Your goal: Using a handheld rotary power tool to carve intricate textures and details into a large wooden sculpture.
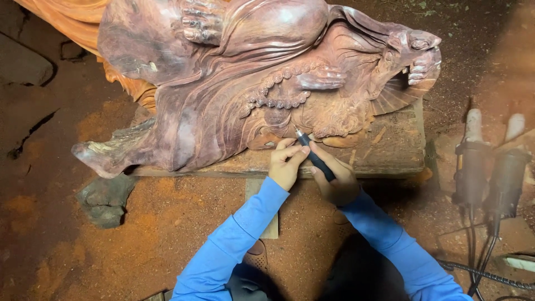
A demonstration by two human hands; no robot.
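Hands in blue sleeves work a reddish wooden carving (pixel 223 95) lying on a plank (pixel 390 150): right hand (pixel 337 181) wrapped around a black rotary tool handpiece (pixel 315 156), its tip on the carving's lower edge; left hand (pixel 285 164) pinching the tool near its tip. Two power tools (pixel 490 167) lie at right.

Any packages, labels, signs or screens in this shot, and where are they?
None that I can see. Only a reddish wooden carving lying on a plank, both hands on a dark pen-like rotary tool, and two dusty power tools on the ground at right.
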